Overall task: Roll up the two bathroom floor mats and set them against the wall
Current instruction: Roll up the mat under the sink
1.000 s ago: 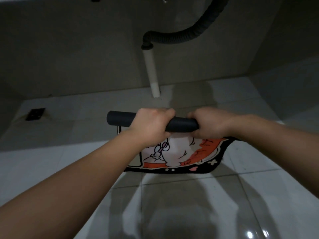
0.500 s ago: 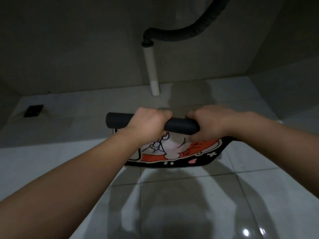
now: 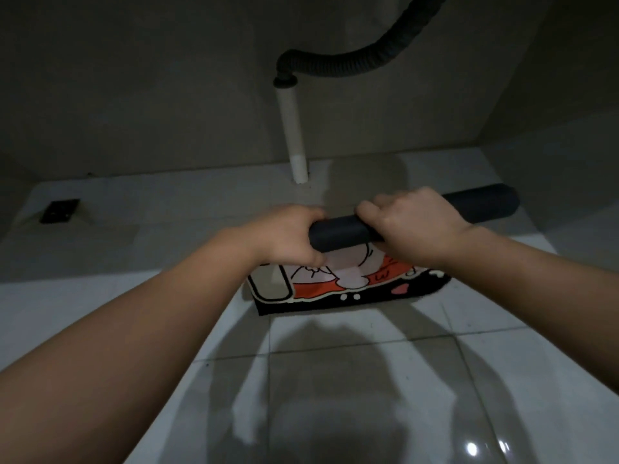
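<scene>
Here the floor mat (image 3: 351,283) lies on the white tiled floor (image 3: 368,380), mostly rolled into a dark tube (image 3: 338,234) that runs from the middle of the scene out to the right and slightly farther away, its free end (image 3: 502,207) sticking out beyond the right hand. The part not rolled up stays flat on the tiles just nearer than the tube, showing a cartoon print in white, orange and pink inside a black border.

The left hand (image 3: 284,237) is closed over the left end of the roll, fingers curled around the far side and thumb tucked under near the printed face. The right hand (image 3: 412,221) grips the tube just beside it, fingers wrapped over the top and knuckles raised; both hands are pressed tight on the mat with a short stretch of dark roll visible between them. Both bare forearms reach in from the near edge.

Beyond the mat, a white pipe (image 3: 293,135) rises upright from the floor at the far wall (image 3: 150,95), joined at its top to a dark corrugated hose (image 3: 351,67) that curves up to the right. A small dark floor drain (image 3: 60,211) sits far left, well apart from the mat. Shadows of the arms fall across the near tiles.
</scene>
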Demonstrator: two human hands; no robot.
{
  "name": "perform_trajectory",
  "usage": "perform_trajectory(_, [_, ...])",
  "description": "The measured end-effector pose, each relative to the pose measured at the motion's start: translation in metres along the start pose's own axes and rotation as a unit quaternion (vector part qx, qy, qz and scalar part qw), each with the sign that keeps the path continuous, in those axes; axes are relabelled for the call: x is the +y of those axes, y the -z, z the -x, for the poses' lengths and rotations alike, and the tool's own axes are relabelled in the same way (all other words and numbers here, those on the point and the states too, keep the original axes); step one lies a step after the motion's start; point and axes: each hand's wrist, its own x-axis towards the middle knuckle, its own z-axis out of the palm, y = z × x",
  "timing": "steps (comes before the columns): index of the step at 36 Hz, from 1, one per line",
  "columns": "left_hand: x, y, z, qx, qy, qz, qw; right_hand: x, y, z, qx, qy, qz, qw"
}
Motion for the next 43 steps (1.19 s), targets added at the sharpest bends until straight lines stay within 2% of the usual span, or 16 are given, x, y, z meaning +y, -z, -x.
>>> perform_trajectory(3, [-0.001,-0.006,0.0,0.041,-0.012,-0.032,0.999,0.002,-0.001,-0.002,-0.031,-0.009,-0.038,0.999])
perform_trajectory(5, [-0.003,-0.012,0.0,0.097,-0.031,-0.111,0.989,0.007,0.001,-0.006,-0.107,-0.03,-0.099,0.989])
perform_trajectory(9, [-0.006,-0.026,0.001,0.22,-0.096,-0.215,0.947,0.016,0.002,-0.011,-0.265,-0.1,-0.267,0.921])
perform_trajectory(11, [-0.006,-0.031,0.001,0.254,-0.108,-0.225,0.934,0.019,-0.001,-0.011,-0.291,-0.128,-0.345,0.883])
perform_trajectory(13, [-0.005,-0.033,0.0,0.273,-0.115,-0.224,0.929,0.02,-0.004,-0.01,-0.301,-0.142,-0.375,0.866])
perform_trajectory(16, [-0.003,-0.03,-0.003,0.243,-0.109,-0.202,0.942,0.019,-0.007,-0.01,-0.282,-0.147,-0.339,0.885])
perform_trajectory(19, [-0.002,-0.024,-0.008,0.141,-0.065,-0.155,0.976,0.013,-0.01,-0.006,-0.188,-0.095,-0.185,0.96])
perform_trajectory(21, [-0.004,-0.024,-0.01,0.081,-0.037,-0.115,0.989,0.012,-0.015,-0.003,-0.104,-0.046,-0.09,0.989])
perform_trajectory(24, [-0.002,-0.025,-0.009,0.027,-0.015,0.008,0.999,0.012,-0.022,0.001,-0.001,0.012,-0.02,1.0])
perform_trajectory(26, [-0.001,-0.024,-0.009,0.02,-0.007,0.034,0.999,0.012,-0.026,0.001,0.028,0.027,0.002,0.999])
perform_trajectory(28, [0.0,-0.023,-0.009,0.04,-0.006,0.018,0.999,0.011,-0.03,0.001,0.024,0.023,0.006,0.999])
perform_trajectory(31, [-0.003,-0.028,-0.008,0.121,-0.023,-0.075,0.99,0.011,-0.028,-0.003,-0.009,-0.005,-0.036,0.999])
perform_trajectory(34, [-0.008,-0.036,-0.006,0.215,-0.07,-0.174,0.959,0.013,-0.017,-0.011,-0.124,-0.056,-0.14,0.981])
perform_trajectory(38, [-0.01,-0.041,-0.003,0.269,-0.113,-0.21,0.933,0.019,-0.007,-0.017,-0.236,-0.105,-0.251,0.933])
perform_trajectory(40, [-0.009,-0.041,-0.002,0.279,-0.116,-0.216,0.928,0.019,-0.004,-0.018,-0.242,-0.118,-0.253,0.929])
perform_trajectory(43, [-0.005,-0.034,-0.004,0.246,-0.09,-0.183,0.947,0.014,-0.004,-0.013,-0.17,-0.097,-0.176,0.965])
